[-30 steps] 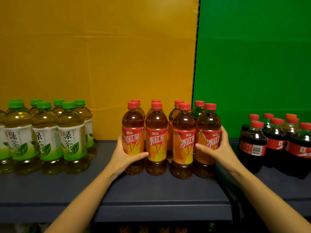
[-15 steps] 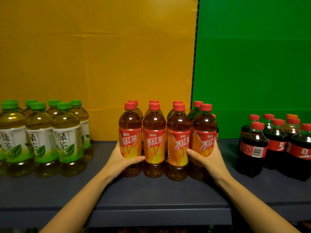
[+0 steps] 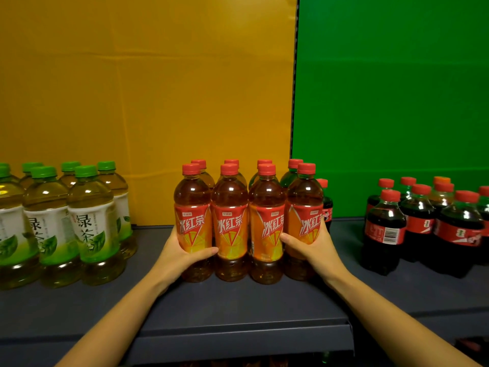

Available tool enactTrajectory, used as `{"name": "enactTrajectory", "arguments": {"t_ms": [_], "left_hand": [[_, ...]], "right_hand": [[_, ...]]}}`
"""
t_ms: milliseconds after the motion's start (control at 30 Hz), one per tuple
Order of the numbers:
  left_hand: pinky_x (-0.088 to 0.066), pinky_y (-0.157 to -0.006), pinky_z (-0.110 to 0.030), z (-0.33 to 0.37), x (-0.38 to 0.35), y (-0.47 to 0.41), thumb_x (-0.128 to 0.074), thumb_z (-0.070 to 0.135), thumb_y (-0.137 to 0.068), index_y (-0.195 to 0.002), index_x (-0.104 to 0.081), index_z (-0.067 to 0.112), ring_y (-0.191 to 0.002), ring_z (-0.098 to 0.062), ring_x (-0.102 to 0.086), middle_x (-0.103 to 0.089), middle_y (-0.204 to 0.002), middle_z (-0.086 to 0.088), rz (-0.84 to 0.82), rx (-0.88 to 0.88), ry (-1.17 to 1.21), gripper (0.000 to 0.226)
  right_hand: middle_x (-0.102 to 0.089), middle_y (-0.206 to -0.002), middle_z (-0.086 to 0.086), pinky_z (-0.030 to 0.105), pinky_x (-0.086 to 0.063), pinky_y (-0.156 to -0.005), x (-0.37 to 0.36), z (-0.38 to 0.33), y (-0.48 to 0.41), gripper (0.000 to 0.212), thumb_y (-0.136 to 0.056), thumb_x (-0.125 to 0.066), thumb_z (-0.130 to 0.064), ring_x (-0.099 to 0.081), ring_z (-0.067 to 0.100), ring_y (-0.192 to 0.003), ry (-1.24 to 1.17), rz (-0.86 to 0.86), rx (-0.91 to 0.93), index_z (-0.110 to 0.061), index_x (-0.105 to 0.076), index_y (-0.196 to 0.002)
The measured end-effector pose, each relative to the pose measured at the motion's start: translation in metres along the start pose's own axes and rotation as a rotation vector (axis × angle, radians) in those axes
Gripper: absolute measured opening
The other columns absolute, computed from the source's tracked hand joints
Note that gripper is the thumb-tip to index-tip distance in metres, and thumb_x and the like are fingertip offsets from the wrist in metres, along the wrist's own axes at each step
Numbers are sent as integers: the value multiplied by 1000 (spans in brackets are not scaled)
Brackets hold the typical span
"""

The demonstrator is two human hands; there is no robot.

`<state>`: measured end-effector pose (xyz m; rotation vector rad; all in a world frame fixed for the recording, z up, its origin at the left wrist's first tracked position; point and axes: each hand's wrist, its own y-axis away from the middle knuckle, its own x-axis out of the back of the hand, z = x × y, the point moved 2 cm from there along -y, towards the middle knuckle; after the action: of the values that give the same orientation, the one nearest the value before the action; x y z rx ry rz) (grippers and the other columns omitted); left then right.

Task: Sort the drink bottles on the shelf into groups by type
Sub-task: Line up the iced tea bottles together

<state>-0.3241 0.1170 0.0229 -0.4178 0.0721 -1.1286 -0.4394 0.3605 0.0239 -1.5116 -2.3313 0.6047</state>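
Four red tea bottles (image 3: 230,223) stand shoulder to shoulder at the front of the shelf (image 3: 238,303), with more of the same packed behind, and both hands are on the block. The left hand (image 3: 182,258) curls round the leftmost bottle low on its label, thumb across the front, and the right hand (image 3: 315,250) wraps the rightmost one the same way. Green tea bottles (image 3: 90,226) sit well apart on the left, cola bottles (image 3: 418,226) well apart on the right. To do this well, I'd say squeeze inward evenly from both ends so the row moves as one, and slide with the bases flat on the shelf rather than lifting. That low hold suits it, since tall bottles tip if pushed near the cap. Watch the back corner: a small cola bottle (image 3: 327,207) stands just behind the right end, and a greenish bottle (image 3: 289,180) with a red cap shows in the rear row. Both look like strays that belong elsewhere.
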Motion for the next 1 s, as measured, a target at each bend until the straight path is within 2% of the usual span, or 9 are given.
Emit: {"name": "enactTrajectory", "arguments": {"t_ms": [133,300,433,500,600,667,767,900,1000], "left_hand": [[-50,-89,-31,1,-2,0,-83,15,-58,-118,-41,30,-92,-4,-61,-60,-106,11,28,-10,-10,74],[-48,-92,-35,4,0,6,-87,23,-54,-122,-38,28,-96,-1,-56,-57,-109,12,74,-44,-92,84],[-37,-102,-35,8,6,15,-82,50,-55,-142,-22,26,-127,-11,-39,-34,-144,3,259,-213,-401,109],[-32,-105,-31,19,4,24,-70,57,-66,-142,-24,19,-132,-12,-31,-30,-147,-4,370,-382,-534,97],[-32,-101,-13,38,-9,45,-57,40,-76,-128,-38,4,-122,-11,-37,-42,-130,-14,454,-678,-577,66],[-37,-96,-15,49,-27,57,-56,28,-79,-116,-47,3,-110,-10,-45,-49,-115,-10,428,-789,-531,46],[-43,-80,-15,64,-67,68,-54,20,-81,-96,-55,11,-90,-6,-51,-54,-95,2,244,-840,-454,18],[-46,-72,-17,71,-130,69,-55,28,-81,-90,-57,20,-86,-5,-55,-56,-89,9,-46,-663,-353,12],[-49,-82,-23,68,-173,63,-58,26,-82,-99,-56,22,-96,-5,-55,-55,-100,12,-142,-514,-270,17]], "right_hand": [[-64,-116,-4,20,-54,-80,0,-1,0,75,-60,-79,-24,-64,7,-103,7,-12,13,-27,-42,-126],[-63,-116,-6,16,-53,-78,-1,-6,3,75,-59,-79,-27,-63,3,-101,29,0,22,-28,-43,-124],[-60,-118,-12,25,-51,-91,5,-13,14,78,-61,-78,-31,-60,3,-107,94,0,1,-31,-40,-129],[-54,-125,-15,24,-44,-97,14,-18,25,78,-66,-75,-33,-53,0,-114,177,17,16,-28,-38,-135],[-50,-124,-17,8,-36,-95,36,-30,41,55,-77,-70,-27,-46,-10,-113,325,99,116,-27,-45,-126],[-54,-119,-13,8,-38,-92,55,-38,51,42,-81,-68,-18,-48,-8,-112,411,184,187,-27,-49,-117],[-55,-114,-1,9,-40,-89,87,-44,59,37,-82,-66,-9,-53,7,-107,508,338,251,-21,-51,-113],[-47,-116,-1,23,-41,-91,121,-41,57,43,-82,-67,-9,-50,13,-104,514,459,185,-18,-45,-117],[-41,-118,-1,28,-40,-97,138,-30,49,56,-79,-70,-9,-48,16,-110,566,417,122,-9,-41,-126]]}}
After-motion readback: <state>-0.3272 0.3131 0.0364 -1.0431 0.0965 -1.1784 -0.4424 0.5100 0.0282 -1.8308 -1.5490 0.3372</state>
